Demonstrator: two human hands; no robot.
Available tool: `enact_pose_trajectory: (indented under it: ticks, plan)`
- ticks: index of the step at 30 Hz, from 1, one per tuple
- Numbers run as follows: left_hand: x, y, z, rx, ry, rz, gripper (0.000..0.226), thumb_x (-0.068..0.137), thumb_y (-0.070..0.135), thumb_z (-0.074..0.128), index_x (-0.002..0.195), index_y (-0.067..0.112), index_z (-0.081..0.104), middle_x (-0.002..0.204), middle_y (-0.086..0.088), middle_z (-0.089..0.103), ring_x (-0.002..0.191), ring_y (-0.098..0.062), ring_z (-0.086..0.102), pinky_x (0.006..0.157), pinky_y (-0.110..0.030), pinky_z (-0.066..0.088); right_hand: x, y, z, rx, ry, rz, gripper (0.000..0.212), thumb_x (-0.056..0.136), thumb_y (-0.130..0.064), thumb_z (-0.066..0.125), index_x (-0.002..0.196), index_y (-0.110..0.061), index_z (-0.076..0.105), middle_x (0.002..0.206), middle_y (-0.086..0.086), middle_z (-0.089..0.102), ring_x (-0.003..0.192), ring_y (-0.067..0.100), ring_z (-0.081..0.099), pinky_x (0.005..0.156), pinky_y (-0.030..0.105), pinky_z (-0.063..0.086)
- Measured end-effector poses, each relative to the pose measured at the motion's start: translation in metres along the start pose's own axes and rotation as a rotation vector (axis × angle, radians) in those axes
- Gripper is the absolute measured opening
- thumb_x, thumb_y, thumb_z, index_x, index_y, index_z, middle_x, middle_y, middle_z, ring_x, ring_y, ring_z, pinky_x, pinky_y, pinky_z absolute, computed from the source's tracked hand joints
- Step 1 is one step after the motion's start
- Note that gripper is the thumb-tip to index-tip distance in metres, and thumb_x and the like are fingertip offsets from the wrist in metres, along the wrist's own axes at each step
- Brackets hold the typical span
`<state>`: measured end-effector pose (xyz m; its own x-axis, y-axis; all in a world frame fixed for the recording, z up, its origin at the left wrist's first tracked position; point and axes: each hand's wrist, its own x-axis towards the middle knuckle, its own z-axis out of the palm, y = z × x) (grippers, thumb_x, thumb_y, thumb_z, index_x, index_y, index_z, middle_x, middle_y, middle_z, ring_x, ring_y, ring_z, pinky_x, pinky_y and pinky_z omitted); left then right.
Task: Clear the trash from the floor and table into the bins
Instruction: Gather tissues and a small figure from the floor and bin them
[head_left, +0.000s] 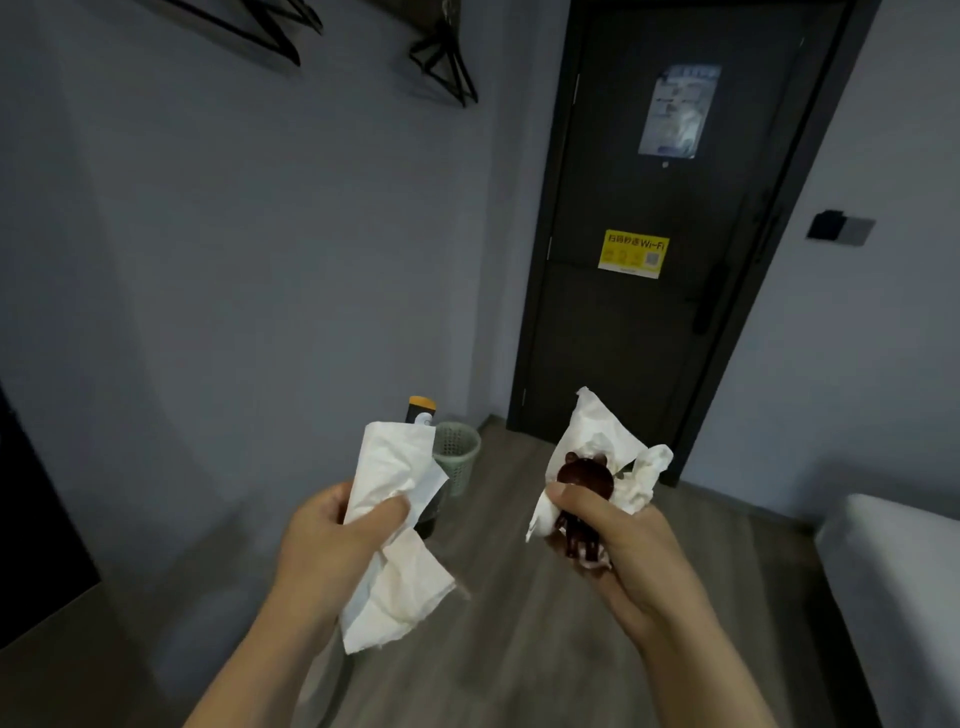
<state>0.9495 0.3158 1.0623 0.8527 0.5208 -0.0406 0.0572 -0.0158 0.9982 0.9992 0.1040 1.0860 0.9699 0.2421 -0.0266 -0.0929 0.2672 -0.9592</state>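
Trash carried; nothing yet binned.
Left hand (332, 540) gripped folded tissue (389, 467) and a bottle (422, 408); right hand (613, 540) clutched crumpled tissue (597, 431) and a brown clip (584, 475). The bin (460, 452) stood ahead, well apart, by the door (649, 322). Judged: pickup done, dumping outstanding.

A rented guest room: Wi-Fi sticker (632, 254) on the dark door (649, 312), wall hangers (441, 57), bed corner (893, 571)

Crumpled white tissues (387, 470) held midair; green mesh bin (460, 449) upright beyond.
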Motion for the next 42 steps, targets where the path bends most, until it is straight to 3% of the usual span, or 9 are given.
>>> enact_pose_trajectory:
  ticks: [3,7,11,17,25,29,36,39,42]
  plan:
    - [0.040,-0.005,0.020,0.010,0.039,-0.016,0.010,0.083,0.010,0.069,0.073,0.008,0.064,0.050,0.006,0.064,0.041,-0.004,0.059,0.043,-0.021,0.042,0.046,0.000,-0.015,-0.007,0.017,0.045,0.013,0.082,-0.002,0.065,0.092,0.006,0.061,0.083,0.023,0.062,0.081,0.026,0.063,0.079,0.036,0.053]
    - [0.100,-0.011,0.045,0.041,0.047,-0.026,0.010,0.082,0.011,0.070,0.074,0.010,0.066,0.057,0.003,0.068,0.048,-0.009,0.063,0.046,-0.022,0.044,0.111,0.003,-0.029,-0.036,0.049,0.061,0.021,0.083,0.004,0.061,0.065,-0.004,0.070,0.071,0.016,0.066,0.076,0.024,0.065,0.085,0.040,0.051]
    - [0.174,-0.018,0.067,0.017,0.055,-0.058,0.005,0.081,0.012,0.071,0.076,0.011,0.068,0.074,-0.010,0.072,0.072,-0.032,0.070,0.064,-0.040,0.054,0.190,0.012,-0.031,-0.040,0.084,0.065,0.011,0.083,0.003,0.063,0.093,0.000,0.066,0.081,0.017,0.069,0.083,0.027,0.066,0.092,0.048,0.051]
    - [0.293,-0.023,0.101,-0.004,0.053,-0.121,0.015,0.068,0.026,0.076,0.075,0.015,0.070,0.073,-0.007,0.073,0.072,-0.032,0.071,0.071,-0.053,0.056,0.323,0.027,-0.027,-0.095,0.082,0.155,0.018,0.082,-0.001,0.067,0.099,0.002,0.063,0.084,0.020,0.069,0.086,0.031,0.066,0.084,0.045,0.053]
    - [0.409,-0.036,0.153,0.065,0.111,-0.155,0.004,0.079,0.016,0.073,0.079,0.015,0.070,0.072,-0.006,0.073,0.070,-0.029,0.070,0.065,-0.043,0.056,0.459,0.050,-0.049,-0.090,-0.016,0.239,0.030,0.083,-0.004,0.067,0.112,-0.008,0.060,0.075,0.004,0.070,0.064,0.011,0.065,0.060,0.027,0.050]
    - [0.475,-0.040,0.187,0.151,0.171,-0.105,0.008,0.083,0.016,0.069,0.078,0.021,0.066,0.074,0.000,0.070,0.065,-0.018,0.065,0.053,-0.027,0.046,0.545,0.055,-0.064,-0.109,-0.116,0.255,0.055,0.072,-0.015,0.076,0.120,0.004,0.057,0.089,0.016,0.069,0.078,0.021,0.067,0.070,0.033,0.055]
    - [0.560,-0.058,0.234,0.210,0.279,-0.169,0.013,0.085,0.011,0.068,0.076,0.019,0.062,0.071,0.001,0.064,0.060,-0.012,0.058,0.049,-0.023,0.039,0.682,0.065,-0.075,-0.106,-0.213,0.395,0.037,0.076,-0.008,0.073,0.107,0.007,0.059,0.092,0.022,0.066,0.083,0.027,0.066,0.069,0.033,0.052]
    - [0.591,-0.069,0.237,0.260,0.320,-0.206,0.010,0.084,0.014,0.068,0.078,0.020,0.064,0.072,0.003,0.065,0.062,-0.011,0.058,0.050,-0.023,0.038,0.719,0.066,-0.070,-0.130,-0.278,0.456,0.005,0.083,-0.003,0.066,0.085,0.001,0.065,0.078,0.018,0.064,0.077,0.026,0.060,0.070,0.038,0.043]
    - [0.629,-0.085,0.237,0.287,0.338,-0.245,0.015,0.083,0.014,0.068,0.074,0.025,0.062,0.074,0.002,0.066,0.066,-0.015,0.060,0.053,-0.025,0.040,0.758,0.078,-0.063,-0.152,-0.273,0.495,0.021,0.086,0.000,0.062,0.067,-0.005,0.071,0.071,0.013,0.067,0.076,0.026,0.059,0.076,0.042,0.044]
